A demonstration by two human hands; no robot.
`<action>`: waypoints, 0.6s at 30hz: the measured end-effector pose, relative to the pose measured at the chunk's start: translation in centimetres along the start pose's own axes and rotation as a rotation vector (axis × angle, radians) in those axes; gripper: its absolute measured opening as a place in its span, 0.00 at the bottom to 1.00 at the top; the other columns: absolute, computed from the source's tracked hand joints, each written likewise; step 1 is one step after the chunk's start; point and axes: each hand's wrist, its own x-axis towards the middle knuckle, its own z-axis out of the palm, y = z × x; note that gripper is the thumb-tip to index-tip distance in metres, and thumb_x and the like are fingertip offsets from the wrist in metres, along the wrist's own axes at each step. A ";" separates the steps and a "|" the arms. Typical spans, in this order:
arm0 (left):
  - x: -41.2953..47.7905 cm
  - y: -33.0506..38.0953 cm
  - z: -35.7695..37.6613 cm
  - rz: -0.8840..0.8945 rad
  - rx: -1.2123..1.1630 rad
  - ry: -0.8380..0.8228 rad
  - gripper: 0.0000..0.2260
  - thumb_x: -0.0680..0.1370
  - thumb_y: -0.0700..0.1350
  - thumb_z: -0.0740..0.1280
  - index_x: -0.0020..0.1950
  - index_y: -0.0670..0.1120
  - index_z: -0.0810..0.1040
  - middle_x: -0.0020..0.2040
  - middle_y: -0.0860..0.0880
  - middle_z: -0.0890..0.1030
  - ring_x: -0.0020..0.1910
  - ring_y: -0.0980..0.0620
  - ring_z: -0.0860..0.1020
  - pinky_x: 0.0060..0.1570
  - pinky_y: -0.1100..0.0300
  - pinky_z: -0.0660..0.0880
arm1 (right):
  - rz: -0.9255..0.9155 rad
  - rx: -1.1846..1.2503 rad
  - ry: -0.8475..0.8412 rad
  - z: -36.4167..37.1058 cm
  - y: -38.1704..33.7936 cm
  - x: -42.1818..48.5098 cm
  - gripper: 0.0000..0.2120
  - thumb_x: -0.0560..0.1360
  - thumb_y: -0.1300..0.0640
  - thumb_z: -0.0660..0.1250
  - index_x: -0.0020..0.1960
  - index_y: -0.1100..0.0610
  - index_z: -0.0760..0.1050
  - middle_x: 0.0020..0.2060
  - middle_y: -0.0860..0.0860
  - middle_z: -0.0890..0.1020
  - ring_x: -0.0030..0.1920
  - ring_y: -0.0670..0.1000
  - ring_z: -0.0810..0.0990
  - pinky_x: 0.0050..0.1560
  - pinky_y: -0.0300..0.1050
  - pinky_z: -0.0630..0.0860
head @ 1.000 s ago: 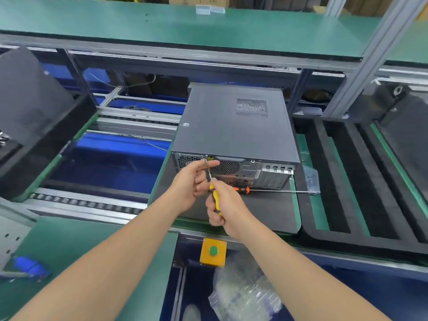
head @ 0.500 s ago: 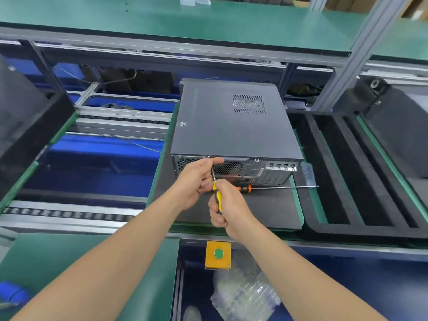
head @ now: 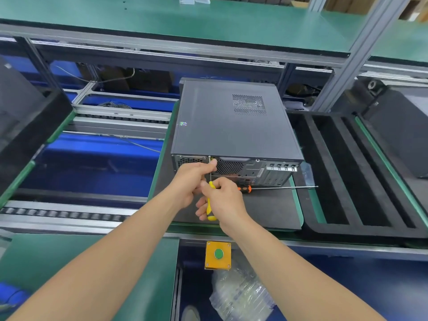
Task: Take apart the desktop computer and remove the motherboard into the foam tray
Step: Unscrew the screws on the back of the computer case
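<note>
A dark grey desktop computer (head: 234,126) lies flat on a black mat (head: 266,209), its rear panel facing me and its cover closed. My right hand (head: 223,200) grips the yellow handle of a screwdriver (head: 210,205), whose shaft points up at the top edge of the rear panel. My left hand (head: 194,179) pinches that shaft near the tip, against the panel. A black foam tray (head: 361,181) with long slots lies to the right of the computer.
A second screwdriver with an orange handle (head: 278,188) lies on the mat below the rear panel. A yellow box with a green button (head: 218,254) sits at the front edge, clear plastic bags (head: 240,295) beneath it. Black foam pieces (head: 27,117) stand at the left.
Both hands stay at the rear panel with the yellow screwdriver. The view has shifted so the computer sits a little higher and more central; my right hand has turned slightly on the handle.
</note>
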 end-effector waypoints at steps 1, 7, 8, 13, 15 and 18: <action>0.0 0.3 0.1 -0.015 -0.001 0.003 0.13 0.78 0.54 0.74 0.48 0.44 0.85 0.26 0.52 0.63 0.24 0.55 0.60 0.21 0.64 0.59 | -0.011 -0.012 0.021 0.0 -0.1 0.0 0.11 0.82 0.51 0.69 0.52 0.59 0.74 0.30 0.55 0.85 0.27 0.55 0.84 0.27 0.44 0.80; 0.3 0.8 0.8 -0.116 -0.168 -0.035 0.11 0.85 0.47 0.63 0.51 0.42 0.82 0.24 0.53 0.60 0.20 0.57 0.55 0.20 0.63 0.53 | 0.221 0.422 -0.201 -1.0 -0.2 -0.2 0.18 0.85 0.48 0.64 0.58 0.64 0.77 0.35 0.58 0.82 0.30 0.51 0.78 0.30 0.43 0.77; 0.5 0.7 0.7 -0.135 -0.209 -0.056 0.11 0.86 0.46 0.62 0.53 0.42 0.82 0.25 0.53 0.59 0.20 0.57 0.55 0.20 0.63 0.53 | 0.260 0.498 -0.287 -1.5 -0.2 -0.3 0.18 0.86 0.49 0.61 0.60 0.65 0.77 0.38 0.59 0.82 0.32 0.51 0.79 0.32 0.44 0.78; 1.2 -0.3 0.1 -0.156 -0.352 -0.145 0.10 0.86 0.47 0.61 0.55 0.43 0.79 0.25 0.54 0.60 0.22 0.57 0.56 0.19 0.63 0.57 | 0.256 0.526 -0.497 -3.7 0.0 -0.6 0.19 0.86 0.59 0.57 0.71 0.70 0.73 0.56 0.67 0.83 0.54 0.61 0.86 0.54 0.58 0.83; 1.2 -0.7 0.2 -0.140 -0.374 -0.155 0.10 0.85 0.48 0.62 0.54 0.44 0.79 0.25 0.55 0.60 0.23 0.57 0.57 0.19 0.63 0.58 | 0.208 0.495 -0.508 -4.0 -0.1 -0.5 0.17 0.85 0.61 0.60 0.69 0.70 0.74 0.56 0.67 0.84 0.55 0.62 0.86 0.52 0.59 0.84; 1.1 -0.9 0.0 -0.102 -0.325 -0.152 0.12 0.85 0.49 0.63 0.56 0.43 0.81 0.25 0.54 0.59 0.24 0.56 0.56 0.21 0.62 0.57 | 0.151 0.437 -0.475 -3.9 0.0 -0.1 0.12 0.83 0.62 0.66 0.63 0.68 0.79 0.50 0.65 0.85 0.51 0.61 0.87 0.49 0.58 0.85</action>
